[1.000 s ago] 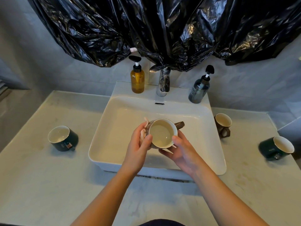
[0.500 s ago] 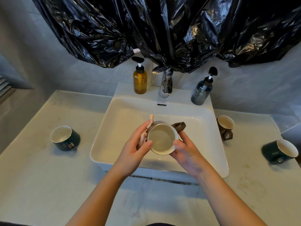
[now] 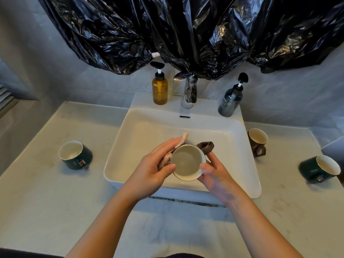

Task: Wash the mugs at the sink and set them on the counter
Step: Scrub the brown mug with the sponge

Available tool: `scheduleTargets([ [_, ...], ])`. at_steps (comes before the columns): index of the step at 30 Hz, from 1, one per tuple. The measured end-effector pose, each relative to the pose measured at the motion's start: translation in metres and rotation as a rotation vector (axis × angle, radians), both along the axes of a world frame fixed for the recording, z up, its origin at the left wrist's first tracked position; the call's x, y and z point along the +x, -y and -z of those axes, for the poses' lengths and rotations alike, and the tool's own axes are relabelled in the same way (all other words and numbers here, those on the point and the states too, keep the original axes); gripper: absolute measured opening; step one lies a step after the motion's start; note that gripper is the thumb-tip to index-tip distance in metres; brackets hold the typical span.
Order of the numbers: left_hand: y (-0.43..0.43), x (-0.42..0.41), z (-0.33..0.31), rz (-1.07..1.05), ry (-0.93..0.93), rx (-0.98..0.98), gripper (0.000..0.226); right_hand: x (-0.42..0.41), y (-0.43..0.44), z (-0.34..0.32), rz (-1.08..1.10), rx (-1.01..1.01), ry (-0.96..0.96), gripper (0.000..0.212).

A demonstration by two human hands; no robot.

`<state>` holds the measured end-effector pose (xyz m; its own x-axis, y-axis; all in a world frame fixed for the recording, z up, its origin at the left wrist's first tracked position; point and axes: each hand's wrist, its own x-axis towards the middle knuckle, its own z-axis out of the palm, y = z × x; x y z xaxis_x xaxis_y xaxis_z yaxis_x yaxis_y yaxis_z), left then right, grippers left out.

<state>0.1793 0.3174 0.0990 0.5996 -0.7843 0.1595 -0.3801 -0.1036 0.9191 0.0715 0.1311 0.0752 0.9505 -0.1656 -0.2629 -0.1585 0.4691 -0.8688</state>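
Nearest on the table (image 3: 46, 192) side, both hands hold the brown mug (image 3: 186, 161) over the front part of the sink (image 3: 149, 123), above the basin and not resting on it. The left hand (image 3: 154, 170) presses a pale pink cloth (image 3: 183, 138) against the mug's outer wall, its fingers (image 3: 167, 146) laid over the cloth and its thumb on the rim. The right hand (image 3: 216, 175) grips the opposite side, thumb on the rim; its other fingers go behind the mug, and I cannot see them well.

The mouth of this mug faces up toward the camera, a little tilted to the person. Its long axis, from mouth to base, therefore runs almost straight down. The handle points away and to the right.

I judge the task to be in the middle: this mug is being wiped on the outside, and it is not yet set down. Three more mugs wait on the table: a left green mug (image 3: 75, 155), a small brown mug (image 3: 257, 142) just beside the sink's right wall, and a right green mug (image 3: 319, 169) farther out. Whether these are washed already, I cannot tell.

Farther back, no water is seen under the faucet (image 3: 189, 94), which stands between an amber soap bottle (image 3: 159, 90) and a grey pump bottle (image 3: 230, 101). A black plastic sheet (image 3: 186, 34) hangs above.
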Motion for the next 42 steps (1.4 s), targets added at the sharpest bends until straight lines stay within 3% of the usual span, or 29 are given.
scheduleTargets([
  [11,0.0,0.01,-0.005,0.09,-0.011,-0.001,0.043,-0.005,-0.002,0.003,-0.046,-0.039,-0.029,0.097],
  [15,0.001,0.015,-0.006,0.126,-0.149,0.051,0.044,-0.004,-0.003,0.005,-0.043,-0.03,-0.025,0.092],
  [19,0.005,0.02,-0.008,0.127,-0.244,0.132,0.048,-0.004,0.001,0.004,-0.04,-0.025,-0.017,0.072],
  [24,0.013,0.015,0.001,-0.025,-0.431,0.038,0.051,0.004,0.009,-0.001,-0.031,-0.046,-0.055,0.094],
  [31,0.026,-0.004,0.024,-0.259,-0.761,-0.164,0.064,0.008,0.005,0.002,-0.006,0.018,-0.131,0.096],
  [36,0.03,-0.012,0.028,-0.324,-0.643,-0.211,0.07,0.004,-0.006,0.009,0.057,0.017,-0.059,0.08],
  [39,0.026,-0.011,0.021,-0.243,-0.459,-0.139,0.07,0.002,-0.002,0.008,0.064,-0.04,0.009,0.071],
  [42,0.021,-0.004,0.011,-0.145,-0.261,-0.044,0.066,0.003,0.006,0.006,0.036,-0.089,0.027,0.078],
])
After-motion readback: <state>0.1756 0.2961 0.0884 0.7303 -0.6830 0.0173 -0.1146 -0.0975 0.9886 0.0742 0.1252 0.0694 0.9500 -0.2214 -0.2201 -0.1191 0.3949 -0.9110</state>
